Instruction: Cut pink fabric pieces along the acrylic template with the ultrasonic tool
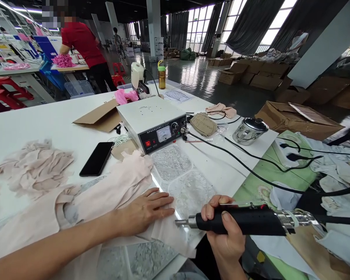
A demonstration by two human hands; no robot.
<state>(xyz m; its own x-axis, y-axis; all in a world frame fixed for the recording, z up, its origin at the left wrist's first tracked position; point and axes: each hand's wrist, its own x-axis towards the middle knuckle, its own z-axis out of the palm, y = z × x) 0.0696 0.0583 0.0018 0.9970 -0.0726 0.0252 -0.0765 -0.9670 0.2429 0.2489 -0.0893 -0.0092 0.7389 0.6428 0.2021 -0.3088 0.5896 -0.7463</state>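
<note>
My left hand (146, 212) lies flat on pale pink fabric (116, 184), its fingers stretched out over a stone-patterned board (189, 190). A strip of the same fabric (175, 235) extends from beneath the fingers toward the table's front edge. My right hand (224, 233) is wrapped around a black handheld ultrasonic tool (239, 219) with a metal tip and a cable at its rear. The tip points left, close to my left fingertips and over the fabric strip; whether it touches the cloth I cannot tell.
A control box with a meter (163, 124) stands beyond my hands, its black cable (236, 157) arching to the right. Around it are a phone (96, 158), loose fabric pieces (37, 167), a lidded metal pot (249, 131) and cardboard (100, 114). Someone in red (81, 42) stands at another table.
</note>
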